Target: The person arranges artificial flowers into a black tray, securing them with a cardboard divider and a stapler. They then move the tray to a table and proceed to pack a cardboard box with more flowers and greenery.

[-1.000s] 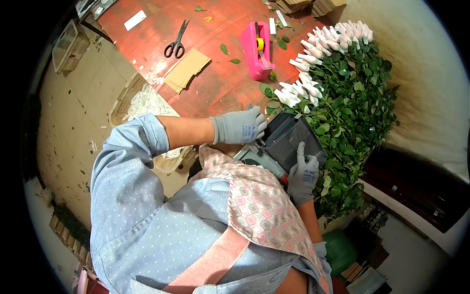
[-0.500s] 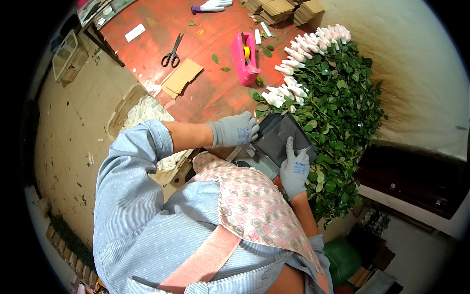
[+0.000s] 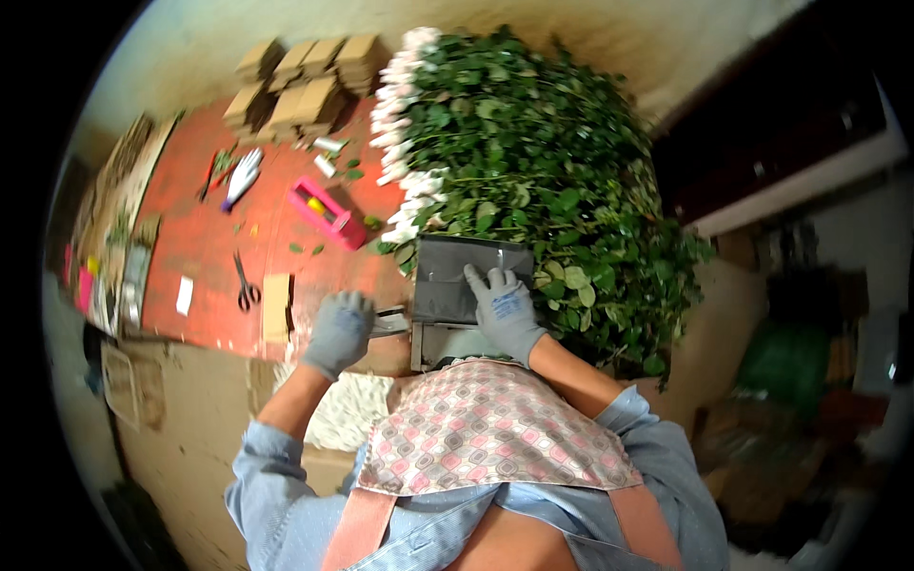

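Note:
In the head view my left hand, in a grey glove, is curled just left of a metal piece; what its fingers hold, if anything, is hidden. My gloved right hand lies with fingers spread on a dark grey folded sheet or sleeve, which rests over a grey metal fixture at the table edge. Just beyond and right of the sheet lie many leafy stems with pale wrapped heads along their left side. Black scissors and brown cardboard pieces lie left of my left hand.
The red table bears a pink tape dispenser, a white glove and cardboard stacks at the back. A basket of white pieces sits below the near edge. A dark recess is at right, a green bundle lower right.
My left hand has moved left off the dark sheet's edge. My right hand still rests on the sheet. The view has turned, bringing more of the table's back and the stems into sight.

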The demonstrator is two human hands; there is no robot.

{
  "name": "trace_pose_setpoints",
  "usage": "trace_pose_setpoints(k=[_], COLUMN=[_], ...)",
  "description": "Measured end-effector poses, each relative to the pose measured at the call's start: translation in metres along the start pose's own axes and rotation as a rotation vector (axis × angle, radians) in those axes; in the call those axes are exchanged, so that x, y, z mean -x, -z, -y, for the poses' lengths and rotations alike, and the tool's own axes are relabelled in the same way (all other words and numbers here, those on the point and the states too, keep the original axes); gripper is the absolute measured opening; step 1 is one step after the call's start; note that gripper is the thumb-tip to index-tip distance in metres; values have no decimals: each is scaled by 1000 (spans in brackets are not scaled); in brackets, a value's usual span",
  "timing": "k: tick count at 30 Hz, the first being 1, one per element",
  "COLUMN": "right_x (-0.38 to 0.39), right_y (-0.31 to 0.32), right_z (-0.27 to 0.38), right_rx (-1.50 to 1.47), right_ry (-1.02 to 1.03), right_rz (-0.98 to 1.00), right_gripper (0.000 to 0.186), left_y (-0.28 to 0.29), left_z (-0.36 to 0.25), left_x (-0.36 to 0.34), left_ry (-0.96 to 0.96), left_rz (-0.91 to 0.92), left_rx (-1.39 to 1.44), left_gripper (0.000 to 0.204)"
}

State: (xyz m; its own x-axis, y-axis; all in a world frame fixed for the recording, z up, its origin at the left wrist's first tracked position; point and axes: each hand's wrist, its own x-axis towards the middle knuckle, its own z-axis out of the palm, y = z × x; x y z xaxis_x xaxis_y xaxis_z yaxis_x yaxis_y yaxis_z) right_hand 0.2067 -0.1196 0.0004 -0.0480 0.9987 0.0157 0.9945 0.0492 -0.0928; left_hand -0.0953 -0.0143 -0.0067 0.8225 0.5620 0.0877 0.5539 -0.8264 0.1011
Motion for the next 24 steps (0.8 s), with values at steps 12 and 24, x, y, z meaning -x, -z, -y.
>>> trace_pose_setpoints(k=[12, 24], right_x=[16, 7], right_y=[-13, 0], right_z=[-16, -16], right_rx=[-372, -1247], right_ry=[-140, -369], right_rz=[-65, 20], right_gripper=[60, 71], left_y=[-23, -24], left_z=[-91, -94], left_x=[-112, -115], left_ry=[382, 10], left_rz=[208, 141], left_rx=[1615, 1228], left_gripper=[40, 67])
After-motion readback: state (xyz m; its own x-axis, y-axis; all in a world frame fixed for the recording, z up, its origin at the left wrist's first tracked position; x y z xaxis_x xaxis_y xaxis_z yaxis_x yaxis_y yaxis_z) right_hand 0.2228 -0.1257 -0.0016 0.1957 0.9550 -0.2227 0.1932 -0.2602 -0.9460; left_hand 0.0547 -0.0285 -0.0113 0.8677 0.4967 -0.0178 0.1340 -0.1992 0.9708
